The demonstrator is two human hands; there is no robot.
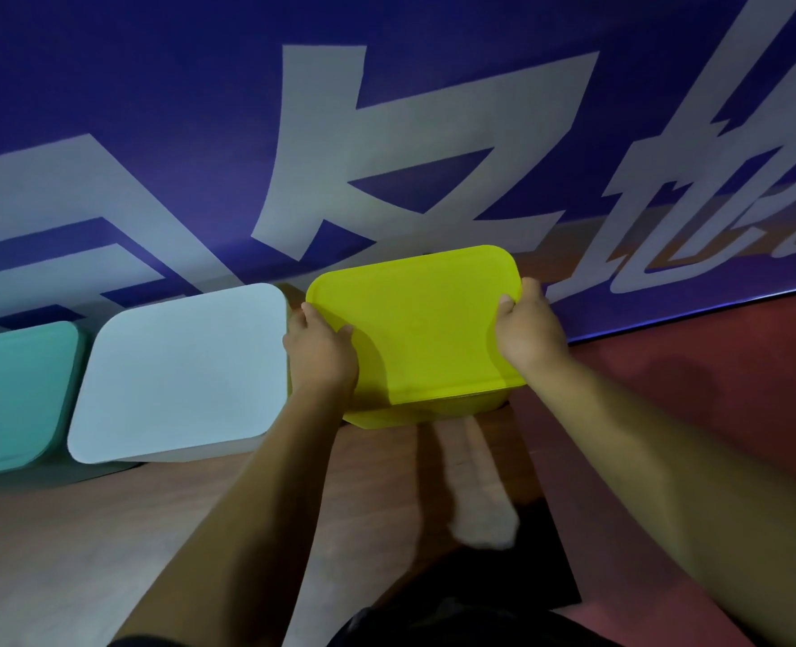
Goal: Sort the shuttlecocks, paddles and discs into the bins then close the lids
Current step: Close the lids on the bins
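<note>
A blue banner (386, 133) with large pale characters is seen across the back, and a wooden floor (106, 530) is spread below it, with a red strip to the right. Three bins are lined up along the foot of the banner. The white bin (181, 371) is placed in the middle and is already covered by its lid. The teal bin (8, 394) is set just beside it at the left edge, partly cut off, and is likewise covered.

The yellow bin (433, 410) is set at the right of the row, close to the white one. The yellow lid (424, 319) is laid over its opening. Its near edge is seen to overhang the wall slightly, so it cannot be told whether it has been pressed home.

The lid is gripped at its left edge by the left hand (321, 352), with the thumb laid on top and the fingers curled round the rim. Its right edge is gripped the same way by the right hand (526, 329). A socked foot (480, 516) is seen on the floor between the forearms.

No shuttlecocks, paddles or discs are seen lying outside, so the sorting is judged finished. Two lids are closed, and only the seating of this last lid appears to be left.
</note>
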